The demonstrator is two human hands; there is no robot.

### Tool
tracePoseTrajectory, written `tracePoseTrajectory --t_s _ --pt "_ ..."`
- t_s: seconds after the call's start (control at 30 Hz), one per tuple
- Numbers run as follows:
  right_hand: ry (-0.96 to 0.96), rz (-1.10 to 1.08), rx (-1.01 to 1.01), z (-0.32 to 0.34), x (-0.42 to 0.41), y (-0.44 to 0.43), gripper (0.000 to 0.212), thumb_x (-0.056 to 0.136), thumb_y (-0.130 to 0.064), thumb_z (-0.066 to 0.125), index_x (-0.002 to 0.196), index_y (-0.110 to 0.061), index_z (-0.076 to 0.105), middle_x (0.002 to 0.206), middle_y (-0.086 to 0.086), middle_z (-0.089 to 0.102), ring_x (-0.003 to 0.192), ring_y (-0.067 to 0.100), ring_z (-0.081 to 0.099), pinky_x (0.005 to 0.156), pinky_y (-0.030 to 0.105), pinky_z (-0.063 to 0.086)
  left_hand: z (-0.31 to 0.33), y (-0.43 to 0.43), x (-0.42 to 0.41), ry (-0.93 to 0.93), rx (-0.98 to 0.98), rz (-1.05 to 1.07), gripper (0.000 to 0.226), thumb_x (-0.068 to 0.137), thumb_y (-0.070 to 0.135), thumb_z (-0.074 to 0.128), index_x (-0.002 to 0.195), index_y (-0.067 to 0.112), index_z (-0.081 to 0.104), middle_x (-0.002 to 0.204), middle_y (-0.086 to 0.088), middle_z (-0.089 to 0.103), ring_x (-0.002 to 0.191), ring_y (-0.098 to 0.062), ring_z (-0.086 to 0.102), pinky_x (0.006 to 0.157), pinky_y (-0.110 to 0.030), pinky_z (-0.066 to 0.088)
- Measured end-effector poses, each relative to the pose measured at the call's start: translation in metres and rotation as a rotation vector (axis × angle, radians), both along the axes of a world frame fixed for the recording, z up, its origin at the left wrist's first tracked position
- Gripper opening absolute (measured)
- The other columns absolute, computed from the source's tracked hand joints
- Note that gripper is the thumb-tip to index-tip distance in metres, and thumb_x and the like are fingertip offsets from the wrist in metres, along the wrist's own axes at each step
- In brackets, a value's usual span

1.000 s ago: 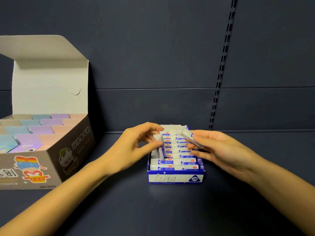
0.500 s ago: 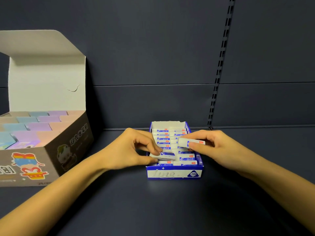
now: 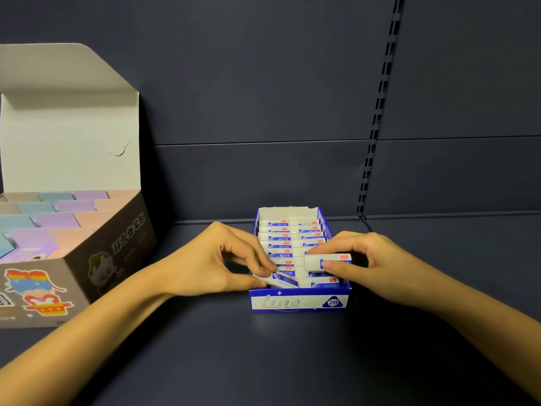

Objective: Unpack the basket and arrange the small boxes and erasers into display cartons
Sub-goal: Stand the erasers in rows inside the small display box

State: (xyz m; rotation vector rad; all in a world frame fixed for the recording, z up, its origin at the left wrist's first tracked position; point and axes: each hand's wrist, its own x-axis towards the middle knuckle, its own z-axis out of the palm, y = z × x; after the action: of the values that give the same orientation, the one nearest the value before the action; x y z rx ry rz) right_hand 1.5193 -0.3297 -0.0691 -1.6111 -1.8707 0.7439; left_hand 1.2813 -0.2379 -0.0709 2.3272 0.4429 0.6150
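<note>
A small blue-and-white display carton (image 3: 298,303) stands on the dark shelf, filled with two rows of white erasers (image 3: 281,238) in blue sleeves. My left hand (image 3: 210,262) pinches one tilted eraser (image 3: 278,280) at the carton's front left corner. My right hand (image 3: 374,265) holds another eraser (image 3: 325,260) flat, just above the right row. The basket is not in view.
A large open carton (image 3: 117,253) with its lid up stands at the left, packed with pastel small boxes (image 3: 64,218). The shelf's back panel and a slotted upright (image 3: 377,118) rise close behind the eraser carton.
My left hand has brought its eraser down to the carton's front left corner. My right hand has turned its eraser flat and lowered it over the right row.
</note>
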Motion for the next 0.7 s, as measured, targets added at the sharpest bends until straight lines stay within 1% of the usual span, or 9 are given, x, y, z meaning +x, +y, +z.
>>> tracePoseTrajectory --t_s 0.1,0.2,0.3,0.4,0.5,0.57,0.63,0.7 --pt "-0.09 0.03 0.025 0.0 0.002 0.001 0.03 0.087 -0.032 0.059 0.118 -0.033 0.061 0.111 -0.024 0.054 0.107 -0.004 0.055 0.081 0.016 0.055 0.003 0.002 0.003 0.077 -0.003 -0.009 0.003 0.074 -0.002 0.073 0.075 0.001 0.074 0.091 -0.001 0.073 0.088 -0.013 0.069 0.077 -0.021 0.054" --pt "-0.164 0.066 0.023 0.001 0.0 0.002 0.028 0.086 -0.033 0.062 0.114 -0.036 0.062 0.111 -0.025 0.056 0.109 -0.006 0.053 0.087 0.02 0.054 0.008 0.003 0.006 0.162 -0.03 -0.011 0.005 0.076 -0.002 0.072 0.076 0.002 0.075 0.092 -0.002 0.073 0.087 -0.009 0.069 0.077 -0.017 0.052" --pt "-0.195 0.08 0.02 0.001 -0.001 0.005 0.025 0.084 -0.032 0.065 0.109 -0.036 0.066 0.114 -0.02 0.061 0.11 -0.004 0.054 0.09 0.024 0.053 0.014 0.004 0.009 0.278 -0.006 -0.026 0.004 0.077 0.002 0.072 0.077 0.002 0.075 0.092 0.001 0.072 0.085 -0.004 0.067 0.075 -0.015 0.051" --pt "-0.199 0.081 -0.01 0.003 -0.002 0.007 0.022 0.081 -0.034 0.068 0.103 -0.039 0.066 0.114 -0.018 0.064 0.108 -0.002 0.057 0.087 0.024 0.055 0.018 0.006 0.015 0.386 0.041 -0.027 0.006 0.079 0.006 0.071 0.081 0.003 0.076 0.096 0.001 0.071 0.089 -0.007 0.065 0.076 -0.018 0.053" --pt "-0.18 0.085 -0.053 0.008 -0.002 0.007 0.018 0.079 -0.034 0.07 0.093 -0.043 0.063 0.105 -0.02 0.063 0.102 -0.002 0.06 0.08 0.019 0.056 0.02 0.008 0.02 0.463 0.081 -0.02 0.006 0.08 0.008 0.07 0.082 0.006 0.075 0.093 0.0 0.073 0.087 -0.01 0.066 0.073 -0.013 0.051" --pt "-0.177 0.091 -0.072 0.01 -0.003 0.008 0.016 0.078 -0.034 0.07 0.088 -0.044 0.063 0.099 -0.022 0.062 0.098 -0.005 0.06 0.078 0.017 0.056 0.019 0.007 0.023 0.485 0.099 -0.002 0.004 0.078 0.011 0.072 0.081 0.01 0.075 0.084 0.007 0.072 0.08 -0.004 0.066 0.068 -0.01 0.049" --pt "-0.194 0.1 -0.101 0.013 -0.004 0.009 0.016 0.078 -0.035 0.07 0.089 -0.044 0.063 0.098 -0.024 0.061 0.098 -0.005 0.059 0.076 0.016 0.056 0.018 0.007 0.025 0.497 0.117 0.024 0.005 0.077 0.013 0.074 0.082 0.012 0.074 0.076 0.015 0.068 0.073 0.002 0.064 0.066 -0.007 0.046" --pt "-0.237 0.1 -0.121 0.016 -0.005 0.011 0.016 0.078 -0.035 0.069 0.092 -0.041 0.065 0.101 -0.021 0.065 0.099 -0.001 0.061 0.074 0.014 0.056 0.018 0.007 0.026 0.512 0.106 0.035 0.009 0.076 0.013 0.075 0.085 0.011 0.074 0.075 0.016 0.067 0.072 0.004 0.064 0.067 -0.008 0.047"
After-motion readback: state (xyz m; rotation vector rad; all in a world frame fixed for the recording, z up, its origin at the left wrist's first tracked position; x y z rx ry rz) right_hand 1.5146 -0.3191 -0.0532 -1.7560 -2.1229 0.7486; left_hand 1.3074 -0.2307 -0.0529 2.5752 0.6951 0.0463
